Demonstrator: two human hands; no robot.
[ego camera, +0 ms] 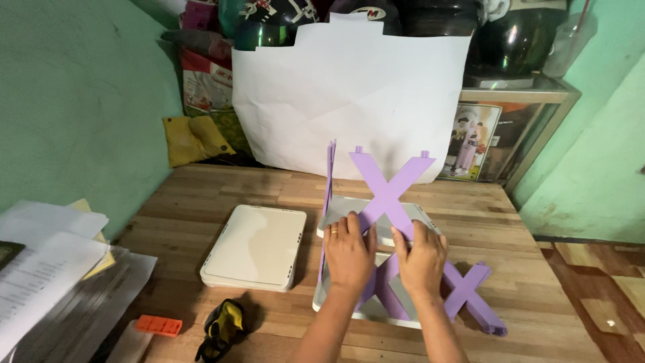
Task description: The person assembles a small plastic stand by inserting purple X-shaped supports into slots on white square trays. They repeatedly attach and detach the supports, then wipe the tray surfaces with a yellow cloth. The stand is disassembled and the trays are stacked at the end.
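Note:
My left hand [349, 254] and my right hand [421, 258] both press on the lower arms of an upright purple X-shaped plastic panel [390, 188]. The panel stands between two white rectangular trays: an upper tray [336, 216] and a lower tray [321, 297]. A second purple panel [328, 185] stands on edge at the trays' left side. Another purple X-shaped piece [472, 290] lies tilted at the lower tray's right, partly under my right hand. A ring is on my left hand.
A stack of white trays [255, 246] lies on the wooden table [470, 208] to the left. Papers [47, 269], an orange block [158, 326] and a black-and-yellow item [222, 326] sit at front left. A large white sheet [349, 94] leans against the back.

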